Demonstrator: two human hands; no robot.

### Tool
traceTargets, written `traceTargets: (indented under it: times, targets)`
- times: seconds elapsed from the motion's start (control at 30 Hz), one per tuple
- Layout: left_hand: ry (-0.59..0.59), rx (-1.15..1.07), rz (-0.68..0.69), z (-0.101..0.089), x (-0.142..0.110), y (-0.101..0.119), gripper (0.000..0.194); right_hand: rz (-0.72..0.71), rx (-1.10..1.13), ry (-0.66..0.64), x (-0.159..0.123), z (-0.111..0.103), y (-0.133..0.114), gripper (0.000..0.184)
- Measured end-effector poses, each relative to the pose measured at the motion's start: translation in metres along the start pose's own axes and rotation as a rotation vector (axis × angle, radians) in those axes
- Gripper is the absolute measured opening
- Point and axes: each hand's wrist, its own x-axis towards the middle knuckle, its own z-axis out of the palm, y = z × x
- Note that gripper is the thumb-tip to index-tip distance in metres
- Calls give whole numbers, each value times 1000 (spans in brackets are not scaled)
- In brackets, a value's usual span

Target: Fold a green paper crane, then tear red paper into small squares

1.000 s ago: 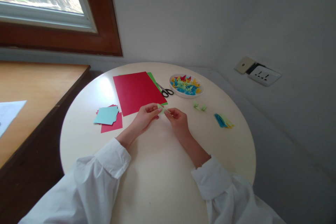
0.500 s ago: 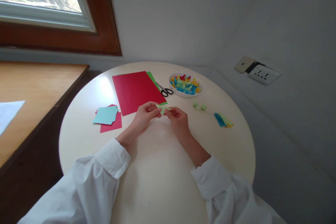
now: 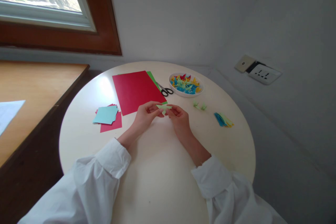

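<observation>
Head view shows left hand [image 3: 147, 112] and right hand [image 3: 180, 119] pinching a pale green paper [image 3: 164, 107] between them, its folds too small to judge surely, with scissors [image 3: 165, 89] at its twelve o'clock.

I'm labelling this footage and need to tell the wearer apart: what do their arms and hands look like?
The left sleeve and right sleeve are loose, creased white cloth, plain, ending in wide cuffs above the wrists. The left hand and right hand are ungloved; no watch or bracelet shows.
</observation>
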Motion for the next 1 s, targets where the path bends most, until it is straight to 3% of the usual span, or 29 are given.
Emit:
traceTargets:
  times: [0.37, 1.0]
  targets:
    - [55, 49, 5, 0, 1, -5, 31, -12, -4, -20, 0, 0, 2, 37]
    - [83, -57, -117, 0, 0, -3, 38, 9, -61, -53, -2, 0, -4, 26]
